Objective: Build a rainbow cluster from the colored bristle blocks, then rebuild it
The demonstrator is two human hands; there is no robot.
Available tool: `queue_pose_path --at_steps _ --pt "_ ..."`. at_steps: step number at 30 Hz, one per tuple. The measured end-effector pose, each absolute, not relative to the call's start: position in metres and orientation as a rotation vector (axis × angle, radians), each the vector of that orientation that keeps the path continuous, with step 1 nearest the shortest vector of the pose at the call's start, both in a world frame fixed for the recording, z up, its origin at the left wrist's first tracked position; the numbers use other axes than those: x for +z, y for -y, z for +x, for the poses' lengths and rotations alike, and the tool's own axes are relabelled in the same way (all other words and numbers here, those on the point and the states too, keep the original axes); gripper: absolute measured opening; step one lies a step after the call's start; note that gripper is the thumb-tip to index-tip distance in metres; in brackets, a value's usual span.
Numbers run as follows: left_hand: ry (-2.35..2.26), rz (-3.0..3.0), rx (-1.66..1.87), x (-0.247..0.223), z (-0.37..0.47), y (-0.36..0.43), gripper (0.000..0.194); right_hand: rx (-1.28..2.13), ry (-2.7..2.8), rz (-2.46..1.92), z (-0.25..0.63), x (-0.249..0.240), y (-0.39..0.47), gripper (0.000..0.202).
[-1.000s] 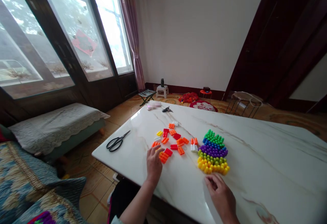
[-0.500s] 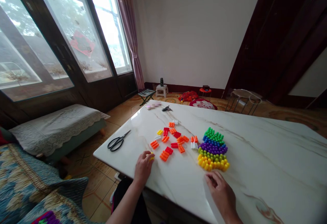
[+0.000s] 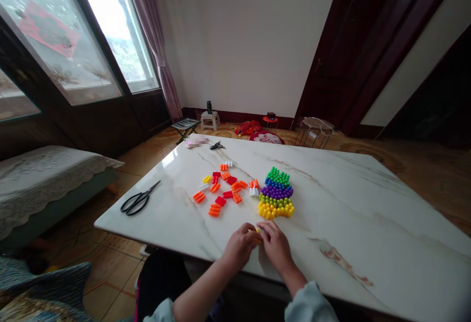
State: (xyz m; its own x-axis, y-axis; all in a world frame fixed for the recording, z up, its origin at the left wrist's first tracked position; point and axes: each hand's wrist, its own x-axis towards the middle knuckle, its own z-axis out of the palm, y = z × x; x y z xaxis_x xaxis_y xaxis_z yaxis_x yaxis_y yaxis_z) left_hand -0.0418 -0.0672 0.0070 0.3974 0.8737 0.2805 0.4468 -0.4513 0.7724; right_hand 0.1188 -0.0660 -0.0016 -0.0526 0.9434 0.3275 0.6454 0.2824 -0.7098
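Observation:
My left hand and my right hand meet at the table's near side, fingers closed around a small yellow plastic piece. Most of that piece is hidden by the fingertips. Just beyond my hands stands a block of round-ended beads in coloured rows: yellow, olive, purple, blue and green. To its left lie scattered small tube-like pieces, several orange and red, a yellow one and a few white ones.
Black-handled scissors lie near the left edge of the marble-patterned table. Dark pliers and a blurred pinkish item are at the far edge. A lace-covered bench stands left.
My left hand has brought the yellow piece rightward to my right hand, and the two now touch. The view has turned to the right.

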Motion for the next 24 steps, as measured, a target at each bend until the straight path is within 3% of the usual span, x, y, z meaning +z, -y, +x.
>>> queue_pose_path --at_steps 8,14,19,24 --pt "-1.171 1.353 1.001 0.0 -0.034 0.035 0.019 0.619 1.71 -1.483 0.122 0.002 0.063 0.031" --pt "-1.237 1.544 1.088 -0.004 -0.03 0.043 0.018 0.58 1.667 -1.544 0.116 0.008 0.069 0.018" --pt "-1.226 1.632 1.068 -0.001 -0.032 0.044 0.02 0.742 1.433 -1.496 0.127 0.007 0.066 0.025" --pt "-1.201 1.615 1.053 -0.002 -0.033 0.044 0.021 0.442 1.393 -1.591 0.165 0.013 0.051 0.025"
